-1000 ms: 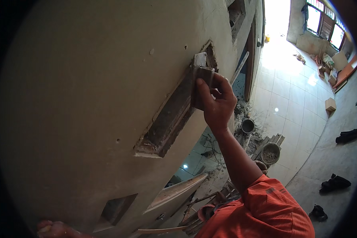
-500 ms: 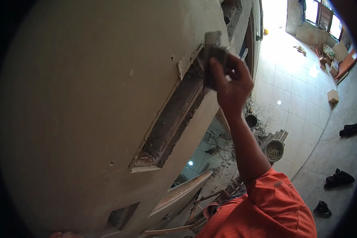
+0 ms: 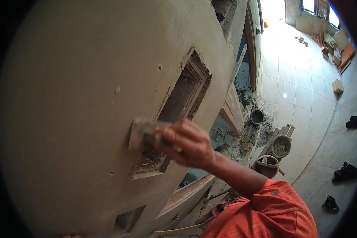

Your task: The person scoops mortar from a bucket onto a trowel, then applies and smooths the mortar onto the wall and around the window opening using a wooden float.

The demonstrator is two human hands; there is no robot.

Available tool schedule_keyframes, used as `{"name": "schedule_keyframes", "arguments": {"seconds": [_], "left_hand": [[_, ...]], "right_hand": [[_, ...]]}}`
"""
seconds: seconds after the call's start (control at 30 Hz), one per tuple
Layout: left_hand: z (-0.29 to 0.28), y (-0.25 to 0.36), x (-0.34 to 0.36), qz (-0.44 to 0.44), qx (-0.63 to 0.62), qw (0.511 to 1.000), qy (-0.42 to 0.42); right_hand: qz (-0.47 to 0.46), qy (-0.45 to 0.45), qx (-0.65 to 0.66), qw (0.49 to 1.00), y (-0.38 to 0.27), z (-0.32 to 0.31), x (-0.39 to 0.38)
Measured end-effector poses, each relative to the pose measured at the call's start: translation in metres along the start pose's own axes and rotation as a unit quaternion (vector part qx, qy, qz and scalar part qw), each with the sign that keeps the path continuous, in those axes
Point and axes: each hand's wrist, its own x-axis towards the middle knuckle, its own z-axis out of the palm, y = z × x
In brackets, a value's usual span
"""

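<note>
So the grey plastering float (image 3: 143, 134) was pressed flat against the plastered wall (image 3: 75, 99), right at the lower left edge of that long rough recess (image 3: 178, 107) cut into it. Right hand (image 3: 186, 143) was wrapped around the float, fingers curled over its back. Left hand wasn't really visible, couldn't tell what it was doing. Down on the tiled floor (image 3: 289, 91) sat a few mortar buckets (image 3: 281, 146), well away from the wall work.

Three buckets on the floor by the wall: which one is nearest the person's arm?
The dark bucket with the arched handle, just right of the forearm above the orange sleeve. The grey mortar-filled bucket sits farther right, and the small dark bucket is farthest up the floor.
</note>
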Motion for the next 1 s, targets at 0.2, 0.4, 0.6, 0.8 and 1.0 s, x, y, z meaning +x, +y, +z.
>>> {"name": "schedule_keyframes", "arguments": {"seconds": [0.2,0.4,0.6,0.8,1.0], "left_hand": [[-0.010,-0.014,0.004,-0.011,0.014,1.000,0.004],[-0.006,-0.007,0.002,-0.020,0.024,0.999,0.010],[-0.004,-0.005,0.003,-0.015,0.017,1.000,0.010],[-0.006,-0.007,0.000,-0.003,0.012,1.000,0.011],[-0.012,-0.018,0.002,0.019,0.012,1.000,-0.006]], "right_hand": [[0.039,0.099,-0.106,0.989,0.040,-0.042,0.048],[0.142,0.084,-0.112,0.980,0.049,-0.044,0.049],[0.038,-0.035,0.038,0.998,0.008,-0.020,0.019],[0.202,0.167,0.020,0.965,0.070,-0.053,0.062],[0.217,0.194,0.001,0.957,0.072,-0.045,0.069]]}}
